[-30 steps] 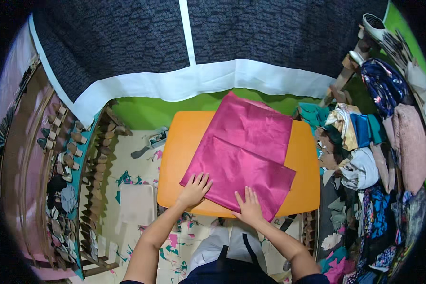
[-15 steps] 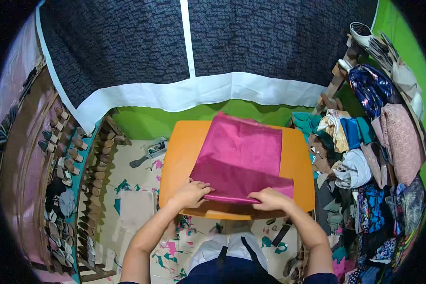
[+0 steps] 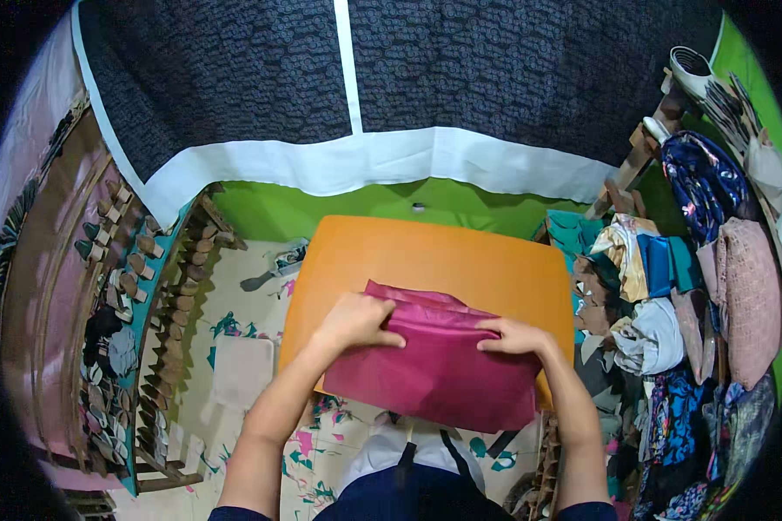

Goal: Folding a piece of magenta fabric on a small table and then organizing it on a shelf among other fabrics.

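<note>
A shiny magenta cloth [image 3: 439,378] lies folded over the near edge of the orange table [image 3: 443,247], its lower part hanging toward me. My left hand [image 3: 358,323] grips the left end of its upper fold, thumb stretched across the front and the other fingers mostly out of sight. At the right end of that fold, my right hand [image 3: 514,337] is closed on the cloth, thumb pointing inward. Between the hands the fabric bunches into a ridge, with a loose flap rising behind it.
Wooden shoe lasts stand on a teal-edged rack [image 3: 182,304] at left. A low pale stool [image 3: 243,372] sits near the table, among coloured scraps [image 3: 302,441] on the floor. Piled fabrics [image 3: 656,308] fill the right side. A dark patterned curtain [image 3: 235,78] hangs at the back.
The cloth has been pulled toward me and folded over, so it now hangs past the table's near edge. Both hands have moved farther up and grip the new fold. The table's far part is uncovered.
</note>
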The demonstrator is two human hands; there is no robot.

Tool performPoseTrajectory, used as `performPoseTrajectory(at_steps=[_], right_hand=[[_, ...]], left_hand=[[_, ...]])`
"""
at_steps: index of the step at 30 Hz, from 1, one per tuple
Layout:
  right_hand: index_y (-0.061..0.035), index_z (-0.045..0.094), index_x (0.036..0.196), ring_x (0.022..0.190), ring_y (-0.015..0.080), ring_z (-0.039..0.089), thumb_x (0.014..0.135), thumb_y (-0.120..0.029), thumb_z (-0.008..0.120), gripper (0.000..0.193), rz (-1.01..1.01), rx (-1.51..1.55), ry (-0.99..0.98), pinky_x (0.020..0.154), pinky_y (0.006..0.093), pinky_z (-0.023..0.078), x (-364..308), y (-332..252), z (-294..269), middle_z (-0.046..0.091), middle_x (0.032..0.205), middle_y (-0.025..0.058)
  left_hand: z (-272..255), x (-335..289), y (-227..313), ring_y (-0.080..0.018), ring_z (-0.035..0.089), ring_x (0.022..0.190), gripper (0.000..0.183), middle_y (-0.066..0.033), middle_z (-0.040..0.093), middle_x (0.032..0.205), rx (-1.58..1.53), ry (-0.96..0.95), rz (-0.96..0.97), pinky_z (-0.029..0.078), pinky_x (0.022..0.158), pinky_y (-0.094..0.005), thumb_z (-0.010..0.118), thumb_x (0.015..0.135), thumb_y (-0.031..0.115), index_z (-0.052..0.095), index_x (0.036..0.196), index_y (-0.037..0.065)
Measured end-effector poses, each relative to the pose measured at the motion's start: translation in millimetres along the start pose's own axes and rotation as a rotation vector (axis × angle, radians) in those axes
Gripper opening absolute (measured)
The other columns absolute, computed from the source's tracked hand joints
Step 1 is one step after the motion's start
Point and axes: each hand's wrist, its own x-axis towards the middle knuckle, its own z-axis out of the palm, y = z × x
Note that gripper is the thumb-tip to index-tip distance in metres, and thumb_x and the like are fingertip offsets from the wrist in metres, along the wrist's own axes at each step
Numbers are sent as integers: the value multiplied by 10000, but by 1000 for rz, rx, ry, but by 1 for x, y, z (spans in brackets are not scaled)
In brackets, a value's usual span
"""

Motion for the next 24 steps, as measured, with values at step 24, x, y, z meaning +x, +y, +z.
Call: performPoseTrajectory(at_steps=[24], right_hand=[[-191, 415, 1363, 1346, 322, 260, 892, -386, 458, 512, 40, -547, 665, 1080, 574, 121, 134, 114, 61, 346, 1413, 177]], left_hand=[[181, 132, -18, -257, 251, 1352, 594, -60, 288, 1468, 18, 482, -309, 116, 1067, -603, 469, 854, 453, 360, 1390, 220]])
